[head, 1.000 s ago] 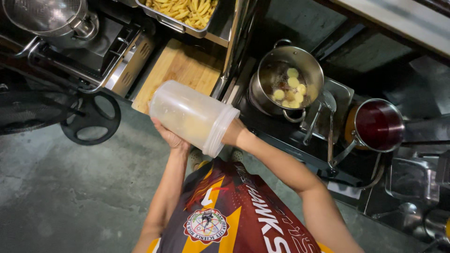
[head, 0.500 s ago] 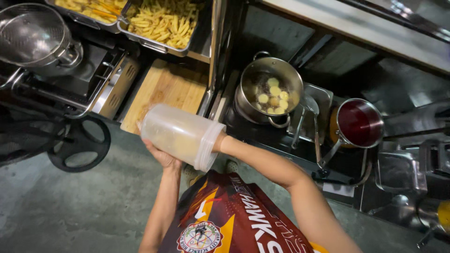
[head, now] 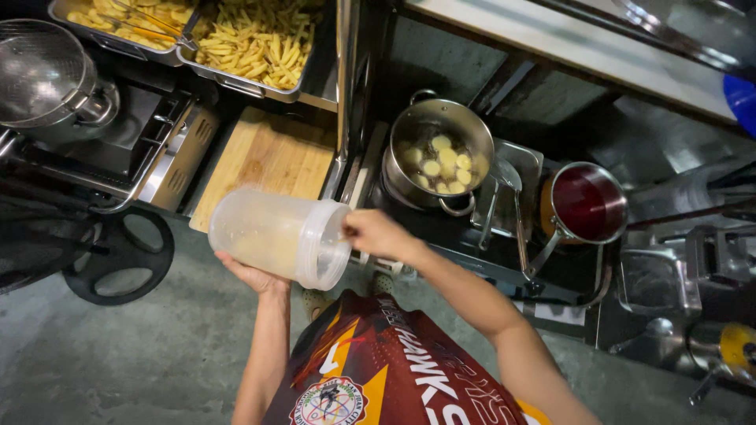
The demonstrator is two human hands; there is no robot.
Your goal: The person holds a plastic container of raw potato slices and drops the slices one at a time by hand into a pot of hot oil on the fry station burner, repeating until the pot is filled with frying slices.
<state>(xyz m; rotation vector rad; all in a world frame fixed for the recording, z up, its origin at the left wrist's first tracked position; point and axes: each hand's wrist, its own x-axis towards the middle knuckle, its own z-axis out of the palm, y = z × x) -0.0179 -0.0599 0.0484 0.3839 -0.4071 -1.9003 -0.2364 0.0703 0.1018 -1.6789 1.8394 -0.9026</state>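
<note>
A person in a red and orange printed jersey (head: 394,378) stands over a street-food stove, holding a translucent plastic container (head: 276,234) on its side at chest height, above the concrete floor (head: 102,354) and just in front of the wooden cutting board (head: 268,161). The left hand (head: 256,277) cups the container from beneath, fingers curled up around its wall; the right hand (head: 376,232) closes on the rim of the lidded end, fingers pinched together there. A firm hold from below, with the right hand working squarely at the rim, looks like the way to keep the pale contents from shifting or spilling. The container's long axis runs nearly level, left to right, its base toward the wheel (head: 118,256) and its mouth toward the steel pot (head: 439,153) of pale round pieces in liquid. Beyond sit a saucepan of dark red liquid (head: 587,203), a metal strainer (head: 43,75) and trays of cut fries (head: 252,39).
</note>
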